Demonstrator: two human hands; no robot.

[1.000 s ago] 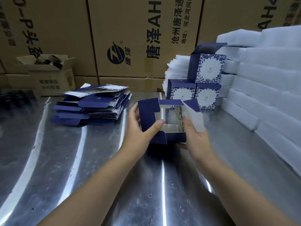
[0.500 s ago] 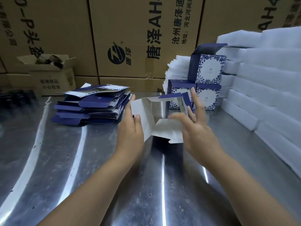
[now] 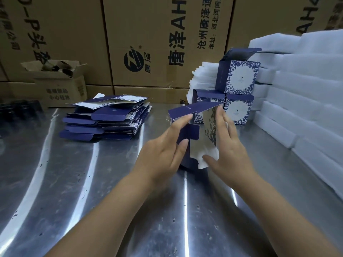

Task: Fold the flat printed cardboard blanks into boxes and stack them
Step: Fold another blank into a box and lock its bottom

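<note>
Table (image 3: 55, 182) carries everything; positions are relative to the half-folded box (image 3: 187, 110), held upright just over it. White foam sheets (image 3: 306, 89) sit well to its right. The pile of flat blanks (image 3: 104, 123) is to its left, and three finished boxes (image 3: 239, 78) are stacked just behind it. Left hand (image 3: 163, 156) has straight fingers pressing the navy side. Right hand (image 3: 228, 145) has fingers flat and together on the printed wall, thumb at the white flap (image 3: 207, 156). It's blurred, so probably pushing, not pinching. Step looks like end-flap closure. Next: tuck that flap square, then stack the box behind.
</note>
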